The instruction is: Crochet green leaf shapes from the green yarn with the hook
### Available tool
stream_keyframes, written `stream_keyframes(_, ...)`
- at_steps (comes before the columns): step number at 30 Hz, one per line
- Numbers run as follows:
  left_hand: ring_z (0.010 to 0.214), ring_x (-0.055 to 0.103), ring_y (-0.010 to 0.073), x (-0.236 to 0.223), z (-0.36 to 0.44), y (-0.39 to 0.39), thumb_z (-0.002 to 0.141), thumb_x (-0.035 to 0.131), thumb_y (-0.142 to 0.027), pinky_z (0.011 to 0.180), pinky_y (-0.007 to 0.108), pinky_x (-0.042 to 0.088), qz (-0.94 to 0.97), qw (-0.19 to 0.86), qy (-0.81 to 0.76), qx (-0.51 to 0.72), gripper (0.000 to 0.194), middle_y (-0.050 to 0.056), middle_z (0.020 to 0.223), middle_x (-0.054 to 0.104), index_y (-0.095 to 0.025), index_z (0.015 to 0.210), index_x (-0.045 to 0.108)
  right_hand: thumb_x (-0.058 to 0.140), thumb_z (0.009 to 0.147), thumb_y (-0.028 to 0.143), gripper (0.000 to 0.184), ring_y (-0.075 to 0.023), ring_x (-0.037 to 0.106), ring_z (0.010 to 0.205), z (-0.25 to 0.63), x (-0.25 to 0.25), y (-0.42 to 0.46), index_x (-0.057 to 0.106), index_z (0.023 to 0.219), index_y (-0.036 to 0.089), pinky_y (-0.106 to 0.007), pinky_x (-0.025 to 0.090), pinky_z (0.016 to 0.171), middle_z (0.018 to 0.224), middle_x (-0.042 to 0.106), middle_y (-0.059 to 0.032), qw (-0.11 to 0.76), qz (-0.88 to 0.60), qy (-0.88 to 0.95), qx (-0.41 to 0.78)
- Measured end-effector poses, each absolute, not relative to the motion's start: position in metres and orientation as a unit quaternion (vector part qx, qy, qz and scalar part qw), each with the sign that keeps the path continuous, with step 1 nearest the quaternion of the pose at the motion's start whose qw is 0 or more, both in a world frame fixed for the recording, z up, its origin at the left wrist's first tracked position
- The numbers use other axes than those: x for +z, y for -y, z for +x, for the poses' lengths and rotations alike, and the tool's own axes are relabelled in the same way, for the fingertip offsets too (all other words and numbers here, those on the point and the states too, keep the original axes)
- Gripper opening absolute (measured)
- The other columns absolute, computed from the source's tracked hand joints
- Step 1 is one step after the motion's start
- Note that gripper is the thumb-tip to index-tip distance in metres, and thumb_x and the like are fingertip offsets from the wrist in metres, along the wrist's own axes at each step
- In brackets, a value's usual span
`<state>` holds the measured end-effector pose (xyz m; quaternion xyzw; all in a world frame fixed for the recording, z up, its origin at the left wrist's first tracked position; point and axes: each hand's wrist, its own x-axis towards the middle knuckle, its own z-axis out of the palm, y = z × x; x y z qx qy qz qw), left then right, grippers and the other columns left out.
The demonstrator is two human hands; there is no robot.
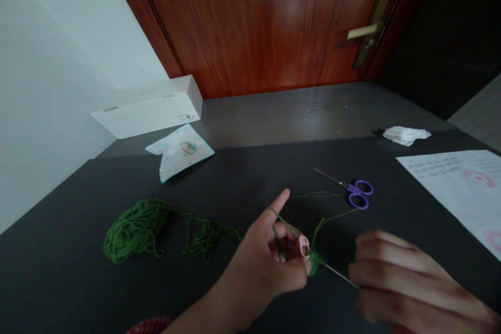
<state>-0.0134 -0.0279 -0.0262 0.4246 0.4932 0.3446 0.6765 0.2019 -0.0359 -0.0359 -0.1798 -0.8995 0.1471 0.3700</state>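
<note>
My left hand (270, 255) pinches a small green crocheted piece (314, 262) between thumb and fingers. Its forefinger points up with the green yarn strand (282, 221) running over it. My right hand (407, 276) is closed, blurred, around a thin crochet hook (340, 274) whose tip is in the green piece. A loose heap of green yarn (135, 229) lies on the dark table (250, 177) to the left, its strand trailing toward my left hand.
Purple-handled scissors (352, 190) lie just beyond my hands. A printed paper sheet (465, 188) is at the right edge, a crumpled tissue (406, 135) behind it. A white plastic pouch (180, 151) and white box (152, 107) sit far left, before a wooden door (274, 21).
</note>
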Motion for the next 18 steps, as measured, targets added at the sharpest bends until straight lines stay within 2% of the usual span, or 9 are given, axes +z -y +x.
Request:
stream_keyframes(4,0.059,0.047,0.0074,-0.026,-0.017,0.028,0.057,0.069,0.0,0.057,0.024,0.04,0.345,0.759,-0.446,0.324,0.102,-0.006,0.074,0.058,-0.017,0.149,0.028,0.038,0.101,0.039,0.037,-0.0164,0.06,0.064,0.194,-0.035,0.033,0.06,0.078,0.021,-0.032,0.049,0.064,0.068,0.062,-0.0022,0.446,-0.22,0.785,0.368)
stream_keyframes(9,0.06,0.048,0.0081,-0.026,-0.017,0.03,0.056,0.071,-0.005,0.054,0.025,0.035,0.261,0.822,-0.383,0.331,0.097,-0.002,0.079,0.059,-0.011,0.145,0.034,0.04,0.098,0.037,0.044,-0.0165,0.056,0.062,0.182,-0.044,0.028,0.063,0.066,0.02,-0.029,0.045,0.06,0.061,0.06,-0.0025,0.498,-0.276,0.582,0.581)
stream_keyframes(14,0.062,0.049,0.0082,-0.026,-0.016,0.031,0.058,0.073,-0.005,0.056,0.026,0.033,0.246,0.817,-0.378,0.36,0.094,-0.002,0.08,0.058,-0.012,0.144,0.037,0.045,0.095,0.044,0.044,-0.0157,0.051,0.059,0.171,-0.054,0.026,0.058,0.061,0.02,-0.03,0.048,0.062,0.058,0.054,-0.0008,0.478,-0.31,0.43,0.7)
stream_keyframes(18,0.063,0.048,0.008,-0.027,-0.017,0.032,0.06,0.074,-0.006,0.057,0.026,0.035,0.257,0.807,-0.374,0.378,0.091,-0.002,0.081,0.057,-0.014,0.143,0.039,0.046,0.093,0.048,0.044,-0.015,0.049,0.059,0.168,-0.058,0.024,0.056,0.061,0.02,-0.031,0.049,0.063,0.058,0.051,0.0,0.467,-0.314,0.384,0.732)
